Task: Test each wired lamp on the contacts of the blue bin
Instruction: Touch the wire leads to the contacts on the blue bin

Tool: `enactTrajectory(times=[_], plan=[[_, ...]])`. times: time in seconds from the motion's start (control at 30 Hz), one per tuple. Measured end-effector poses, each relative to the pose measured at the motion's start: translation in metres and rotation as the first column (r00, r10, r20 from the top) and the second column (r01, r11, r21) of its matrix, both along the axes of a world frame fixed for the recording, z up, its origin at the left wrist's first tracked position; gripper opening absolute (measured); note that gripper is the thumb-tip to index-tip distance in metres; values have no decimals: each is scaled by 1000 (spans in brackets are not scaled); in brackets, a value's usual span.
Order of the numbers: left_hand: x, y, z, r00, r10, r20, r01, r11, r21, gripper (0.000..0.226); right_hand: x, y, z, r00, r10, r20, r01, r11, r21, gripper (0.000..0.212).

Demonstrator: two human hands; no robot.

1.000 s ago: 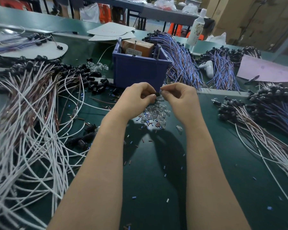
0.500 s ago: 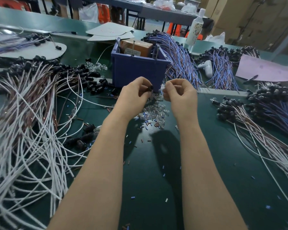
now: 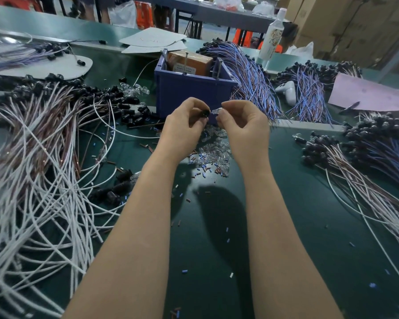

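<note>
The blue bin (image 3: 189, 93) stands at the table's middle, with two metal pins (image 3: 186, 63) sticking up from its rim and a brown box inside. Just in front of it, my left hand (image 3: 182, 127) grips a small black lamp socket (image 3: 205, 113). My right hand (image 3: 244, 125) pinches a small clear bulb (image 3: 215, 110), its tip pointing at the socket. Both hands hover above a heap of loose clear bulbs (image 3: 214, 150). Any wire on the socket is hidden by my fingers.
A big tangle of white and brown wired sockets (image 3: 44, 157) covers the left side. Blue-wired bundles (image 3: 251, 74) lie behind and right of the bin, more sockets with wires (image 3: 366, 162) at the right. A white bottle (image 3: 273, 33) and pink sheet (image 3: 369, 93) sit at the back right.
Both hands have lifted a little off the bulb heap toward the bin's front. They have drawn slightly apart, so the black socket and the clear bulb now show between the fingertips.
</note>
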State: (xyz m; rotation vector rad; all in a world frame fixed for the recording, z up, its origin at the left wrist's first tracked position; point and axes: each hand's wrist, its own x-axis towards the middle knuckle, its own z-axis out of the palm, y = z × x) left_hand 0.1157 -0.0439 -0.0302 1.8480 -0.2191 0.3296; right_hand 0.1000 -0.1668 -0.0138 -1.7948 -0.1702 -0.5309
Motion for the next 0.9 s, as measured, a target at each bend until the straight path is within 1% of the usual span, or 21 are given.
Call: enactTrajectory(times=[0.17,0.37,0.47,0.57,0.63,0.67,0.73,0.8,0.9], plan=[[-2,-2,3,1000,-5,13,5,999,44,19,-1,0,0,998,-28,48,31,998,-54,5],[-5,-4,6,999,-8,40,3,994,114,21,-2,1,-1,993,-83,83,97,978,-184,5],[-7,-4,8,998,-8,64,-5,982,188,22,-2,1,-1,988,-105,114,129,965,-229,4],[-8,-6,11,992,0,129,-38,956,292,23,-1,1,-1,984,-117,135,147,960,-238,3],[-8,-8,13,988,19,152,-69,940,335,24,0,0,-1,988,-112,109,130,977,-170,4],[-9,-8,14,987,24,158,-77,938,339,24,2,-1,-1,992,-99,73,107,989,-105,6],[-9,-8,15,987,29,156,-78,946,316,23,2,-3,0,1000,-20,-20,23,992,123,11],[-9,-6,15,990,38,133,-76,952,295,21,3,-4,0,993,84,-78,-50,929,366,14],[-8,-6,14,993,21,113,-54,952,300,16,4,-5,-1,976,169,-136,-66,829,555,12]])
